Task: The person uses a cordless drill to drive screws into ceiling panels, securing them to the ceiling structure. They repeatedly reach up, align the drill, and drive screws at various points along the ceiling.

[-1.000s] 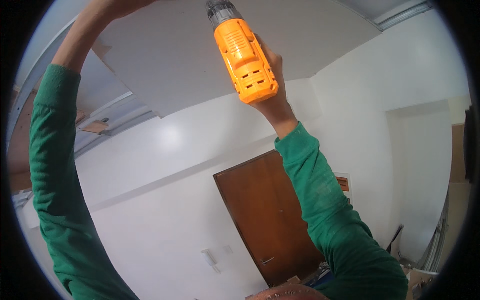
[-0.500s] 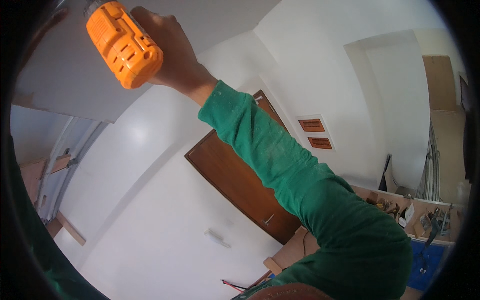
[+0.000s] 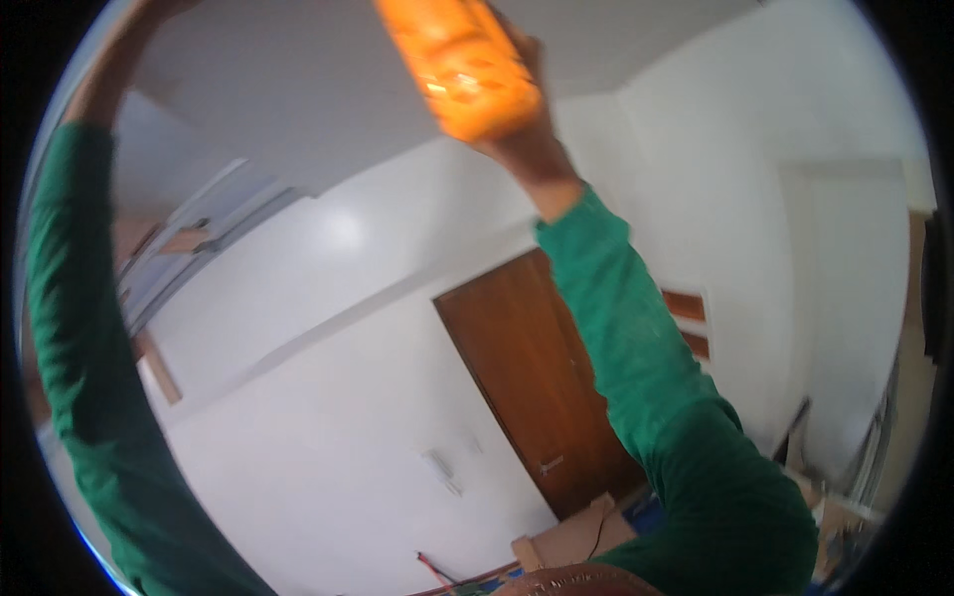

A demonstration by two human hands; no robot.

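Note:
My right hand (image 3: 529,141) is raised high and closed around an orange cordless drill (image 3: 459,74). The drill's rounded back end faces me, blurred by motion, while its front runs out of the picture at the top. Grey-white ceiling board (image 3: 328,89) spreads behind and around it. On the far left my other green-sleeved arm stretches upward, and my left hand (image 3: 159,12) reaches the top edge near the ceiling. Its fingers are cut off there, so what it touches or holds is hidden.
An opening at the left shows metal ceiling channels (image 3: 214,214) and a wooden batten (image 3: 159,368). Beyond my right arm stands a brown door (image 3: 517,348). A cardboard box (image 3: 571,536) sits low in the middle; a cluttered surface (image 3: 845,526) is at lower right.
The view has shifted, and the drill in my right hand now appears farther right and higher. My left arm has come much further into view at the left.

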